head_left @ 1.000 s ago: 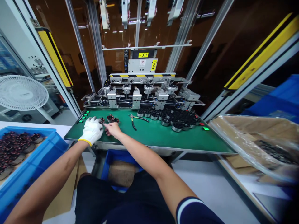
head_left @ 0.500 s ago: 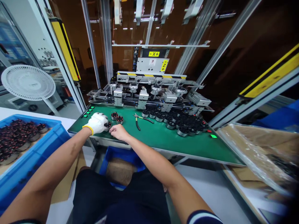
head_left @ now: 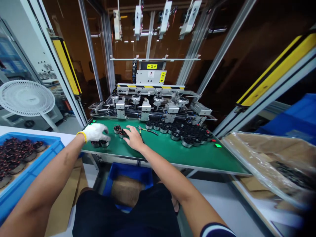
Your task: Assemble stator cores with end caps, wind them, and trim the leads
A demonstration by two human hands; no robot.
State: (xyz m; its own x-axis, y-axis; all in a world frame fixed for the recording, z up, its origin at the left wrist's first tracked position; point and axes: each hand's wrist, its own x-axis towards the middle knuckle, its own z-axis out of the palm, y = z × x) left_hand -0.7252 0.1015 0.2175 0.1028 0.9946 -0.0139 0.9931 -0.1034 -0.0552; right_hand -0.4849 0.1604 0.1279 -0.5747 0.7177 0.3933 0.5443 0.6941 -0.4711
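Note:
My left hand (head_left: pixel 95 132), in a white glove, lies over two small round wound coil parts (head_left: pixel 100 143) near the front left of the green work mat (head_left: pixel 172 149); its fingers curl loosely above them. My bare right hand (head_left: pixel 133 137) rests on the mat with fingers stretched toward two more coil parts (head_left: pixel 119 131) just left of it, fingertips touching the nearer one. Small pliers (head_left: pixel 145 130) lie just beyond my right hand.
A heap of dark round housings (head_left: pixel 187 133) fills the mat's right rear. A fixture machine (head_left: pixel 153 105) stands behind. Blue bin of coil parts (head_left: pixel 17 158) at left, another blue bin (head_left: pixel 128 177) under the table, bagged cardboard tray (head_left: pixel 276 158) at right, white fan (head_left: pixel 24 98).
My left hand slid back and left, leaving two coil parts at the mat's front edge. My right hand moved forward to the two coil parts by the pliers.

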